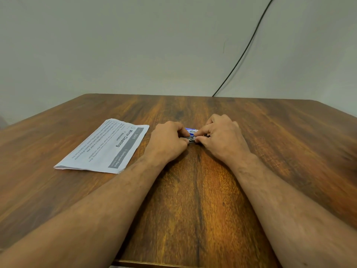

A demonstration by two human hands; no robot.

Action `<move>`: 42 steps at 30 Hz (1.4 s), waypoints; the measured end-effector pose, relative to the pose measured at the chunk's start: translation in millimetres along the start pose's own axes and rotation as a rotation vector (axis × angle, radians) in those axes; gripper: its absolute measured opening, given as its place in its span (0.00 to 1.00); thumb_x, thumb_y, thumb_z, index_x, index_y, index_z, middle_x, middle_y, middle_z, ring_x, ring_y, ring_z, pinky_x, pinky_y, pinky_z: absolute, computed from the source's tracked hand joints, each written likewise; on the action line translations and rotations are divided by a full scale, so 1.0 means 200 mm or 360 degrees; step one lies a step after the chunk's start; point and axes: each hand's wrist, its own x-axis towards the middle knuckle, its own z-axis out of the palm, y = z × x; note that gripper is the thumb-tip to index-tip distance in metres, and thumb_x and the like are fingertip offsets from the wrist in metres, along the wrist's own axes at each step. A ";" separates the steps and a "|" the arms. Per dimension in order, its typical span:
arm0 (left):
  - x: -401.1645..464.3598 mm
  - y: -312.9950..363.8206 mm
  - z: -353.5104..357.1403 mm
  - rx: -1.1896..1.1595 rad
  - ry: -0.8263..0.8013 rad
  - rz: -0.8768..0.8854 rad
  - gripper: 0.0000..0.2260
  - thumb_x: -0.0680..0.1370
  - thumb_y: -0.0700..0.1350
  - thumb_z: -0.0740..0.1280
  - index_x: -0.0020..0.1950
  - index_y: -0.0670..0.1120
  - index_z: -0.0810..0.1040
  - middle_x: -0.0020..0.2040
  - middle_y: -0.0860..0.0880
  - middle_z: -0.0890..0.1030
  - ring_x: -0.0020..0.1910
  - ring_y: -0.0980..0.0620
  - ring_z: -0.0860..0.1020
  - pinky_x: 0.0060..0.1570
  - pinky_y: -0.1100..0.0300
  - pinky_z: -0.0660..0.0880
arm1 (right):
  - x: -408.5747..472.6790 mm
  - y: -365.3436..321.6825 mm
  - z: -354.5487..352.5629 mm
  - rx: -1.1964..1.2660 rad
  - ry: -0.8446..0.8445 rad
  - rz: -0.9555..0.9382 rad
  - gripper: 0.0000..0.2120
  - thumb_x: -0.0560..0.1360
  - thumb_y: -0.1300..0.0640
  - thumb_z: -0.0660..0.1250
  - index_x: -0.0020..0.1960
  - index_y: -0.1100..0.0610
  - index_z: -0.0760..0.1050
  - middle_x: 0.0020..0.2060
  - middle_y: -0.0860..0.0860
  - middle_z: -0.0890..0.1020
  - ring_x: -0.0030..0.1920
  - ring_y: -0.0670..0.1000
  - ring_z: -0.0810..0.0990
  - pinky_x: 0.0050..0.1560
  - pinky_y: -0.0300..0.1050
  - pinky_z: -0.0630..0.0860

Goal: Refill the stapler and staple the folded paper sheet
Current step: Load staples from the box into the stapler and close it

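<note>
Small metal stapler [191,140] pinched between left hand [167,141] and right hand [222,135], blue staple box [191,130] just behind. Risk: staples spilled if fingertip hold slips.

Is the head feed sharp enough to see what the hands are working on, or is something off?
Head view: even, soft light, no harsh glare; wide-angle bends the table edges; the small metal piece between the left hand and right hand is tiny, slightly blurred and mostly hidden; the folded paper reads clearly.
</note>
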 end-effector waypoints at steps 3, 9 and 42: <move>0.00 0.00 0.00 -0.0009 -0.0002 -0.0006 0.05 0.74 0.44 0.73 0.48 0.52 0.85 0.51 0.50 0.86 0.51 0.52 0.81 0.51 0.59 0.74 | 0.00 0.00 0.00 0.0003 -0.0039 0.0018 0.10 0.76 0.46 0.70 0.56 0.42 0.85 0.52 0.49 0.79 0.57 0.53 0.72 0.59 0.56 0.70; 0.01 -0.01 0.00 -0.0031 -0.0010 -0.0001 0.05 0.74 0.44 0.74 0.47 0.52 0.85 0.50 0.50 0.86 0.51 0.51 0.82 0.51 0.58 0.76 | 0.00 0.00 -0.01 -0.0067 -0.0107 -0.0023 0.10 0.78 0.46 0.68 0.58 0.43 0.84 0.53 0.48 0.79 0.57 0.53 0.72 0.60 0.57 0.69; 0.02 -0.02 0.00 -0.0357 -0.0107 -0.0056 0.14 0.70 0.36 0.76 0.42 0.56 0.81 0.37 0.56 0.84 0.36 0.65 0.79 0.38 0.71 0.70 | -0.02 0.00 0.02 0.0334 -0.0279 -0.0111 0.26 0.75 0.69 0.60 0.56 0.41 0.83 0.51 0.49 0.71 0.55 0.50 0.69 0.60 0.49 0.67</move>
